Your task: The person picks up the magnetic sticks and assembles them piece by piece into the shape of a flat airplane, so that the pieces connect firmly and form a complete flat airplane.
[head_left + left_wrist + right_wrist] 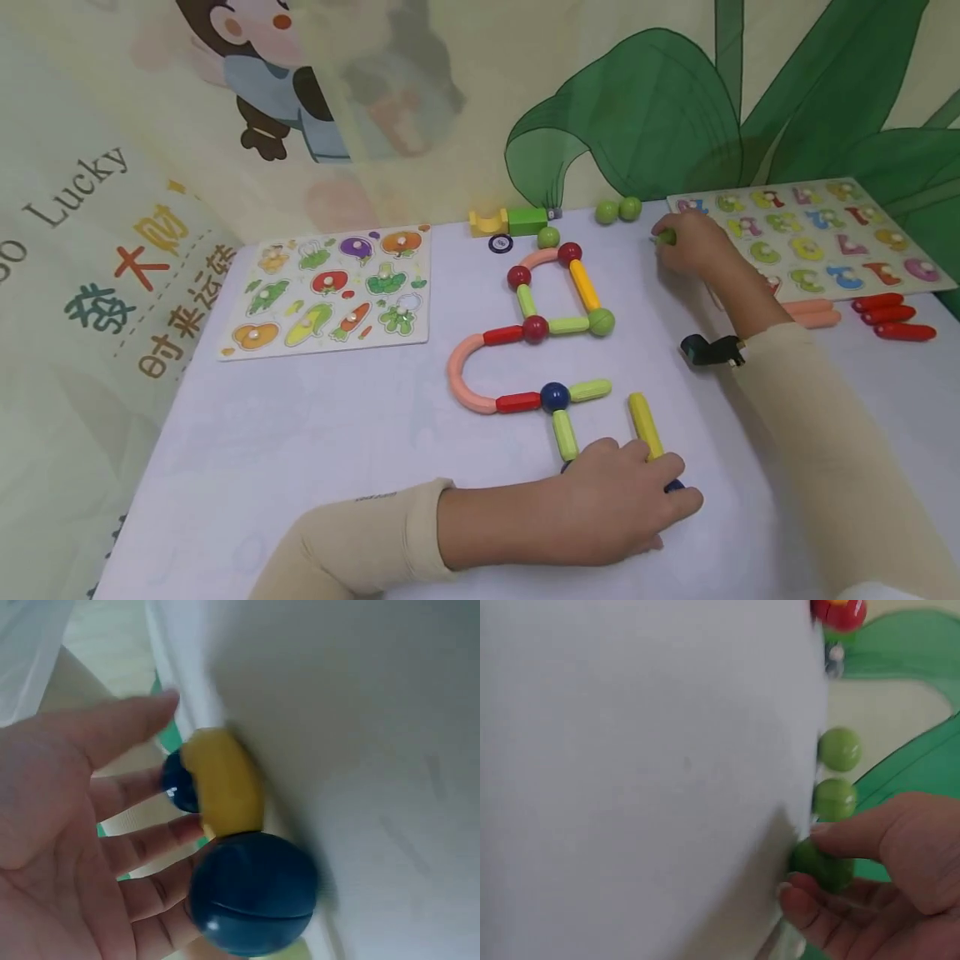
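My right hand [693,242] pinches a green ball [823,864] between thumb and fingertips at the table's back, beside two other green balls [618,211]. Low in the head view, my left hand [600,504] lies over the near end of a linked figure of rods and balls. In the left wrist view its fingers extend along a short yellow piece [223,780] with a blue ball [253,892] at one end and another blue ball [178,782] at the other. The thumb stands apart from them. The figure includes a dark red ball [536,329] and a pink curved rod [463,375].
A vegetable puzzle board [326,292] lies at the left, a number-and-letter board [813,233] at the right. Red rods [906,332] and pink rods [813,313] are near the right board. Yellow and green blocks [527,221] stand at the back by the printed curtain.
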{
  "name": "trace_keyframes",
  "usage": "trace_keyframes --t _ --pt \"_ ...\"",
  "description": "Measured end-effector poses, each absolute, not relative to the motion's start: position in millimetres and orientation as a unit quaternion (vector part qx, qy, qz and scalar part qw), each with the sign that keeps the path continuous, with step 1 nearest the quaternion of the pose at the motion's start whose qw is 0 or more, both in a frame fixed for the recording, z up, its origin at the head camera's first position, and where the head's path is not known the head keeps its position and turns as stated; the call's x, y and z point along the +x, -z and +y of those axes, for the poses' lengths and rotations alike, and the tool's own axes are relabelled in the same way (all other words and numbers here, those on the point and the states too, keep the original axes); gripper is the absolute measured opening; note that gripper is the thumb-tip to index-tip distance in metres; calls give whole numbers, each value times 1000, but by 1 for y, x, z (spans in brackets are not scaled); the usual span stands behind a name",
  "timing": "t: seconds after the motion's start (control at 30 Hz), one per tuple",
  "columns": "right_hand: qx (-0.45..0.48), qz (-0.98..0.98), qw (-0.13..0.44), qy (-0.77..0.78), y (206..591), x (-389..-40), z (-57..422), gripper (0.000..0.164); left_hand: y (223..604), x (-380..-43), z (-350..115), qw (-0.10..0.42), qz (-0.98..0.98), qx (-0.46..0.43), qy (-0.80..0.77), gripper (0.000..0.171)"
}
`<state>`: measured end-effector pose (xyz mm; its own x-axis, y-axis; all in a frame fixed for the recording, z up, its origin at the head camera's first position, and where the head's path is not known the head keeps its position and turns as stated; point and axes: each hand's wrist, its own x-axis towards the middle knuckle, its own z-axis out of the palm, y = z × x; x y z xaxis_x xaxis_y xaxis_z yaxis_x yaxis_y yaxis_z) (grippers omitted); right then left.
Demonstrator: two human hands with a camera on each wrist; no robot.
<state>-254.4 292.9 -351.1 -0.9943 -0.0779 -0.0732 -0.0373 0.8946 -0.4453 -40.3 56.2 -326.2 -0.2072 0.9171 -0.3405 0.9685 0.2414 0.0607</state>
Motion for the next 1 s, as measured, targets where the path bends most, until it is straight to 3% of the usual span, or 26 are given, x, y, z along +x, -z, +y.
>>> trace_keyframes --t 0.23,0.47,0.7,1.0 --pt "-13 957 148 251 344 -183 275 45 330 -40 53 170 780 600 60 51" --pt "-96 912 203 345 350 -132 234 32 331 -39 51 190 782 592 26 50" --pt "-128 898 220 358 353 -119 218 28 334 -38 51 206 791 576 9 58" --pt "-110 902 186 374 357 -123 219 23 335 -34 50 201 788 582 4 59"
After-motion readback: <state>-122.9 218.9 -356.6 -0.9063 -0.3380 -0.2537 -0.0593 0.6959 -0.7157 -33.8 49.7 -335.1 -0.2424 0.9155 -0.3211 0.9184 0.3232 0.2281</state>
